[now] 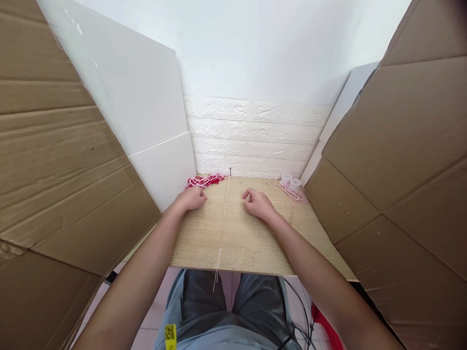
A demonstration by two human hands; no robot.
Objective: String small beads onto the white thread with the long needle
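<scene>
A pale cord (224,221) runs down the middle of a wooden board, from a small dark nail (230,171) at the wall to the front edge. Its loose ends hang over that edge. Left of the cord, my left hand (192,199) is closed, with a faint thin thread reaching from its fingertips towards the cord. On the other side, my right hand (258,203) is curled in a pinch, apparently on another fine thread, barely visible. Beyond my left hand lies a tangle of red and pink-white yarn (206,181).
Two small clear plastic cups (294,184) and a pink yarn bundle (296,194) are at the back right. Cardboard walls (412,170) flank both sides, with white panels behind. A white brick-patterned wall (255,131) closes the back. Black cables (308,316) hang below the board.
</scene>
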